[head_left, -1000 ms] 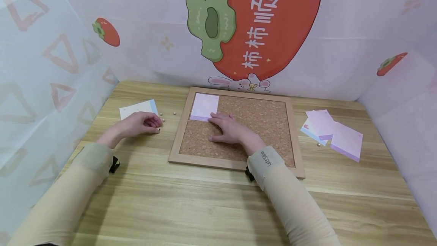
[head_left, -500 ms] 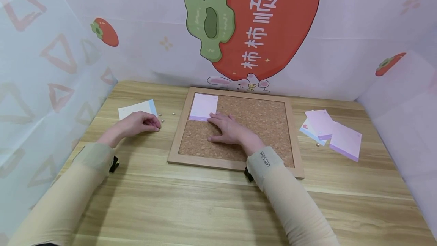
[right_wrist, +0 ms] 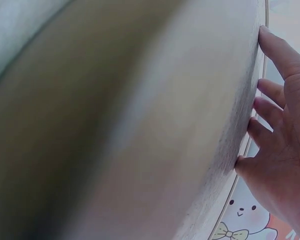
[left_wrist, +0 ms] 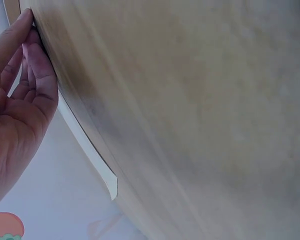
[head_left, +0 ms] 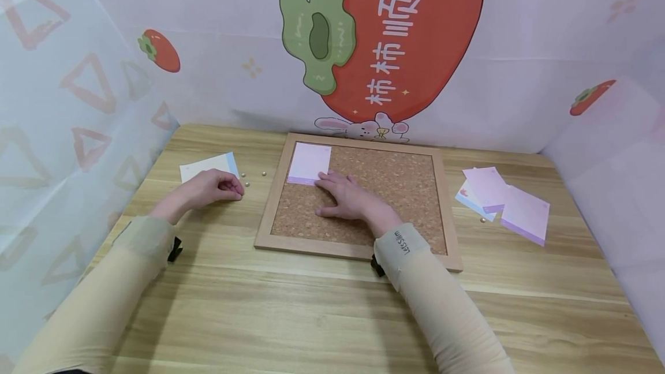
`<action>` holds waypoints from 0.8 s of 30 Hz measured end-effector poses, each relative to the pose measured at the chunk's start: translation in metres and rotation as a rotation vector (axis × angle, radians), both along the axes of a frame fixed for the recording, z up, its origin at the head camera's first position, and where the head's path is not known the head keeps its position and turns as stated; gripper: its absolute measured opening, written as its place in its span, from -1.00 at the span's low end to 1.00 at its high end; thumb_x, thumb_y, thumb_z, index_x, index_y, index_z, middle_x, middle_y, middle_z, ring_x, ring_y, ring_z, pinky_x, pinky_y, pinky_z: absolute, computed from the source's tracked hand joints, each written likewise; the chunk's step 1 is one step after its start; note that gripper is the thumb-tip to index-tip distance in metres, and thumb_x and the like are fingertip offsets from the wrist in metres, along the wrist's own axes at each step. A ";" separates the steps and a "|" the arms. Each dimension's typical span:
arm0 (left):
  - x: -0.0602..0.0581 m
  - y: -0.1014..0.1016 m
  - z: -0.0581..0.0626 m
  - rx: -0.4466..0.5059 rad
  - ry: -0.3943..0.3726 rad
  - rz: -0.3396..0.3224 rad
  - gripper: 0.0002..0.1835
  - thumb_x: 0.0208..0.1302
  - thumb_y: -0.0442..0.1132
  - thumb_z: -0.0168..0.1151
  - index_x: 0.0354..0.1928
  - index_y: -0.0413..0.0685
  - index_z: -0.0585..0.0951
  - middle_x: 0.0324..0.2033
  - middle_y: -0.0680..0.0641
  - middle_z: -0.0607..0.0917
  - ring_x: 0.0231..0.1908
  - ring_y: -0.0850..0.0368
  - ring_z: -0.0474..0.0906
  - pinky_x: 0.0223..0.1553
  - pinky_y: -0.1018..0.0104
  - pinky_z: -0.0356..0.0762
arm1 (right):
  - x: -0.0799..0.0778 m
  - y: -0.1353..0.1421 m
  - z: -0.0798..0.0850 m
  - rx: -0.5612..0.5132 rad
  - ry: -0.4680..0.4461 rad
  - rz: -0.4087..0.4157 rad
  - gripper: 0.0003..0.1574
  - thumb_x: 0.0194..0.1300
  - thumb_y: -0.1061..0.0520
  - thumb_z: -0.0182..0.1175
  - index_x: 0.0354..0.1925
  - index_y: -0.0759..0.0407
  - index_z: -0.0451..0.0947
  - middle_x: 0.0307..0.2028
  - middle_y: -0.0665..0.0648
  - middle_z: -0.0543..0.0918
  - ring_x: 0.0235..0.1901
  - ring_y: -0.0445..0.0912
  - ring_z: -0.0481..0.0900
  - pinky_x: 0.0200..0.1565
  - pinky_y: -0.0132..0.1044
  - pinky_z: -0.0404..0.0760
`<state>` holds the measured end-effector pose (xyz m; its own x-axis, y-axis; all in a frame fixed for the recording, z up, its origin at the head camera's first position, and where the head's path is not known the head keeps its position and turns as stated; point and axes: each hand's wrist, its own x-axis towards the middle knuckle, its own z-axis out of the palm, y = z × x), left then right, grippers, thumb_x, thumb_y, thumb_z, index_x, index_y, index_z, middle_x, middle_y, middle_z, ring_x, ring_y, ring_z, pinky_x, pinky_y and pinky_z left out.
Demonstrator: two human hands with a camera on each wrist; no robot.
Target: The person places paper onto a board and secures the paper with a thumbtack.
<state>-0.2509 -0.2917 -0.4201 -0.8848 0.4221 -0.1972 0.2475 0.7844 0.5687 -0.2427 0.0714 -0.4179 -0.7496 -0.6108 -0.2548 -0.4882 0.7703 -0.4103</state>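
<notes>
My left hand (head_left: 210, 189) is over the table at left, thumb and fingertips together at the tabletop around a small round-headed thumbtack, which the fingers now hide. Under and behind that hand lies a white card with a blue edge (head_left: 228, 161). On the framed cork board (head_left: 395, 189), my right hand (head_left: 349, 196) lies with fingers spread. Its fingertips touch the lower right corner of a pale pink note with a purple edge (head_left: 312, 160), which sits in the board's upper left corner. The right wrist view shows the right fingertips (right_wrist: 260, 32) against the board.
Loose thumbtacks (head_left: 247, 184) lie between the left hand and the board's wooden frame (head_left: 270, 212). Right of the board are overlapping pink notes (head_left: 527, 212) and a blue-edged card (head_left: 470, 201), with another thumbtack (head_left: 483, 220) near them. A printed backdrop (head_left: 228, 91) rises behind the table.
The left thumb and fingers have closed together over the thumbtack that showed at their tips a second ago. The right hand and the note have stayed in place.
</notes>
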 end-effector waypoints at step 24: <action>0.000 0.021 0.020 0.071 0.098 0.037 -0.92 0.32 -0.17 0.34 -0.22 0.02 0.70 -0.31 0.00 0.80 -0.27 0.18 0.66 -0.25 0.42 0.50 | 0.000 0.000 -0.002 -0.021 -0.004 -0.003 -0.05 0.38 -0.27 0.19 0.55 -0.02 0.09 0.60 0.02 0.01 0.61 -0.04 -0.12 0.59 0.11 -0.24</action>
<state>-0.2508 -0.2704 -0.4000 -0.9136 0.3988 -0.0800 0.2763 0.7528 0.5975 -0.2426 0.0718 -0.4201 -0.7502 -0.6141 -0.2449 -0.4845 0.7627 -0.4284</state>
